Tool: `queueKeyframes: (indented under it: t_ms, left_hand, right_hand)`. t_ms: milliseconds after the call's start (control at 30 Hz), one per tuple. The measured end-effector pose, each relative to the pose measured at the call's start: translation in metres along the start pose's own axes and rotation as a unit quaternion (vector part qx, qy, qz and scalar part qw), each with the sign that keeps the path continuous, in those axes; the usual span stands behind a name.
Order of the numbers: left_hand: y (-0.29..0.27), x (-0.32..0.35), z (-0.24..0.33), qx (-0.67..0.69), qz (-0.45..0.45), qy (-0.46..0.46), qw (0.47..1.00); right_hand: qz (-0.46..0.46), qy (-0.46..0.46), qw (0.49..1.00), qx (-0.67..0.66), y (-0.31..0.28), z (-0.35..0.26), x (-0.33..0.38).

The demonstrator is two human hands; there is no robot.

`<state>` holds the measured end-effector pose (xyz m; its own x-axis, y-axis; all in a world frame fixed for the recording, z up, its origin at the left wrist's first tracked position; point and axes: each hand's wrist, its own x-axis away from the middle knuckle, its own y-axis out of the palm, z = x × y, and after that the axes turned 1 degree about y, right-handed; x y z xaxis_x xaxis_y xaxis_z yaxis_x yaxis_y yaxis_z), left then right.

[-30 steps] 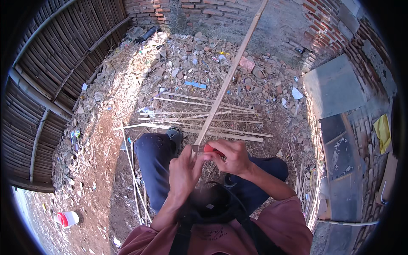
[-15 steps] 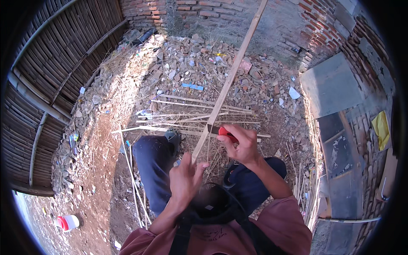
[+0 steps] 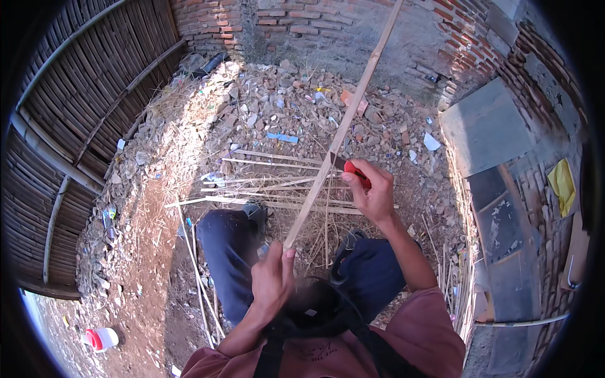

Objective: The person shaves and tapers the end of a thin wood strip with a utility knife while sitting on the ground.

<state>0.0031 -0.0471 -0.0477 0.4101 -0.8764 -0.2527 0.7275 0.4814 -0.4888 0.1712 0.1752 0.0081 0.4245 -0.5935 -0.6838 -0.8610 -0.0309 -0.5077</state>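
A long, flat bamboo strip [image 3: 345,129] slants up and away from my lap toward the brick wall. Its near end is pinched in my left hand [image 3: 271,278], between thumb and fingers. My right hand [image 3: 373,192] grips a knife [image 3: 357,171] by its red handle. The dark blade lies against the strip, partway along its length. Beneath the strip, several thin split bamboo strips [image 3: 283,183] lie crosswise on the ground beyond my knees.
Rubble [image 3: 296,94] is heaped before the brick wall [image 3: 315,25]. A bamboo-slat wall [image 3: 82,113] stands left, grey panels [image 3: 488,129] lean at right. A red-and-white container [image 3: 104,339] sits at lower left. More strips [image 3: 200,283] lie beside my left leg.
My right hand and the knife have moved up along the strip, away from my left hand. The left hand keeps its grip, with the thumb now closed in closer.
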Motion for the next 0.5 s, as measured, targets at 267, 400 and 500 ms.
queueKeyframes:
  t_ms: [267,400,500]
  left_hand:
    - [-0.004,0.004,-0.003,-0.002,-0.031,-0.053,0.998]
    - [-0.004,0.010,-0.004,-0.004,-0.041,-0.062,0.997]
    - [-0.002,0.020,-0.008,0.004,-0.056,-0.063,0.996]
  right_hand:
    - [0.010,-0.017,0.999,0.030,0.000,0.018,-0.014]
    - [0.054,0.016,0.998,0.010,-0.002,0.032,-0.034]
    - [0.026,0.131,0.989,0.066,-0.021,0.063,-0.055]
